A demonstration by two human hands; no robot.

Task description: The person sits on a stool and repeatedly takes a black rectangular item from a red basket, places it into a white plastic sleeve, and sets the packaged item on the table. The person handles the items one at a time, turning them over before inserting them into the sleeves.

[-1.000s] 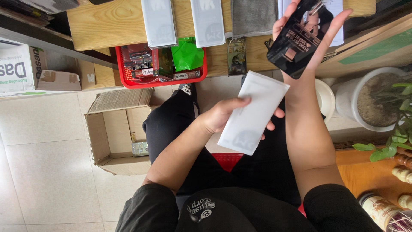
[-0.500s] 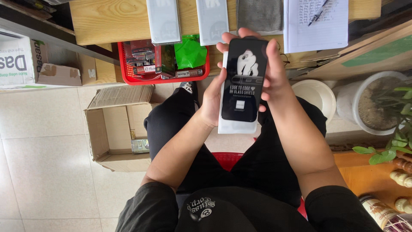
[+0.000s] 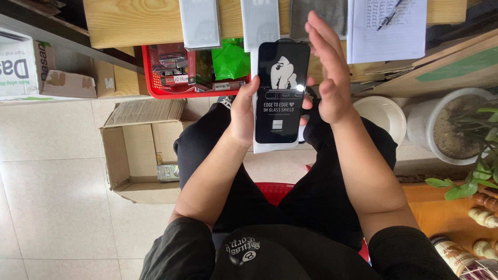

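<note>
My left hand (image 3: 243, 111) holds a flat black packet (image 3: 281, 93) with a white picture on it, stacked on a white envelope (image 3: 275, 147) whose lower edge shows beneath. Both are held upright in front of me, above my lap. My right hand (image 3: 328, 70) is open with fingers straight, edge-on just right of the packet and not gripping it. I sit in black clothes on a red stool (image 3: 275, 191).
A wooden table (image 3: 129, 21) ahead carries white packets (image 3: 199, 23), a grey cloth (image 3: 317, 13) and a written sheet with a pen (image 3: 386, 26). A red basket (image 3: 194, 70) sits below it. An open cardboard box (image 3: 140, 155) stands on the left floor. White bowl (image 3: 384, 116) and plant pot (image 3: 454, 124) stand right.
My right hand brought the black packet down onto the white envelope, then let go and lifted away open. My left hand now holds both together.
</note>
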